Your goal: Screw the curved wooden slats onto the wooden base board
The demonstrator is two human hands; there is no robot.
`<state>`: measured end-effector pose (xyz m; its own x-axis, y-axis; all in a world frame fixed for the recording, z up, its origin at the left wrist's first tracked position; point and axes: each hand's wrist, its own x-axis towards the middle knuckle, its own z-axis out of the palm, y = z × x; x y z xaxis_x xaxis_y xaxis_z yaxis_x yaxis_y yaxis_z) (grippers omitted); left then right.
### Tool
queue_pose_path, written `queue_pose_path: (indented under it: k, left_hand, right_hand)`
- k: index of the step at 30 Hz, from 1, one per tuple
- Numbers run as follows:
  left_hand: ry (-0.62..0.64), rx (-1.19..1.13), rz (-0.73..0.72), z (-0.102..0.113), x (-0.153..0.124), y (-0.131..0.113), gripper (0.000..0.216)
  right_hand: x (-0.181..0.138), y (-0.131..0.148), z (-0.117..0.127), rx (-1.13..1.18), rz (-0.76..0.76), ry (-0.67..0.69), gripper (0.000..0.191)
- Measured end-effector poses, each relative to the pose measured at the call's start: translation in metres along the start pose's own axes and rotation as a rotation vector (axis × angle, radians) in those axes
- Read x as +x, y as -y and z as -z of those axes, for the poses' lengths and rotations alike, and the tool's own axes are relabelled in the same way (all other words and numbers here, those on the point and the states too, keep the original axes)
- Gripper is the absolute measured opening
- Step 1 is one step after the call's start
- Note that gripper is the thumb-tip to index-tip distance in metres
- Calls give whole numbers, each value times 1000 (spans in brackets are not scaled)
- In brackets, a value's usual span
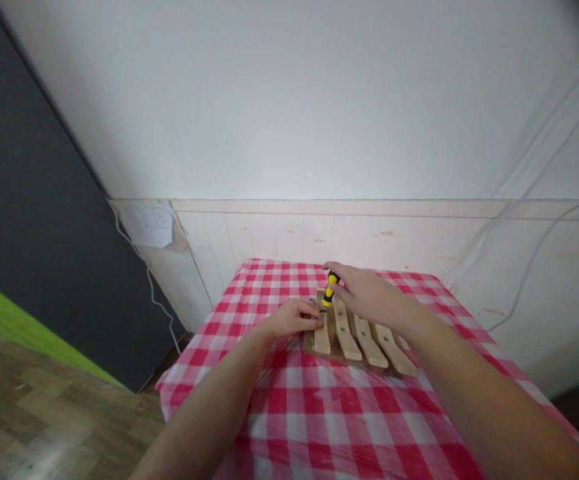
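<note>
A wooden board (364, 341) made of several pale slats with holes lies on the red-and-white checked tablecloth (319, 413). My right hand (367, 297) is closed around a short yellow-and-black screwdriver (328, 293), which stands nearly upright with its tip down on the leftmost slat. My left hand (294, 317) rests at the board's left edge, fingers pinched together right by the screwdriver's tip; whatever they hold is too small to see.
The table stands against a white panelled wall (289, 233) with loose cables (534, 253) on the right. A white cord (149, 287) hangs on the left beside a dark panel. Wood-look floor (44, 407) lies at the left.
</note>
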<state>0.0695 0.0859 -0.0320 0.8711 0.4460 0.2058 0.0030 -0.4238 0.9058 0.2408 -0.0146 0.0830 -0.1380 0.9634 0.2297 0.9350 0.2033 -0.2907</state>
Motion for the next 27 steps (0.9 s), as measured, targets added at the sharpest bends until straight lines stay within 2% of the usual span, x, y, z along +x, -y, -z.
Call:
queue_pose_path:
  k: [6,13,16,19,21,23,27]
  left_hand:
    - [-1,31,5,0,0,-3,22]
    - [-2,46,31,-1,-1,-8,23]
    - [-7,60,24,0,-1,-7,22]
    - [-10,99,16,-1,0,-3,19]
    - [-15,117,15,-2,0,-2,17]
    - [-21,107,10,-3,0,-2,17]
    - [-28,69,-24,-3,1,-2,22]
  right_hand:
    - [2,-5,-5,32,27,-5,45]
    - [0,-6,-5,-10,9,4,52]
    - [-6,-3,0,-3,90,15,54]
    - [-8,4,7,-59,124,17,44]
    - [-2,10,12,-164,55,16,39]
    - [9,15,15,-279,-21,31,43]
    - [30,15,19,-258,38,120,36]
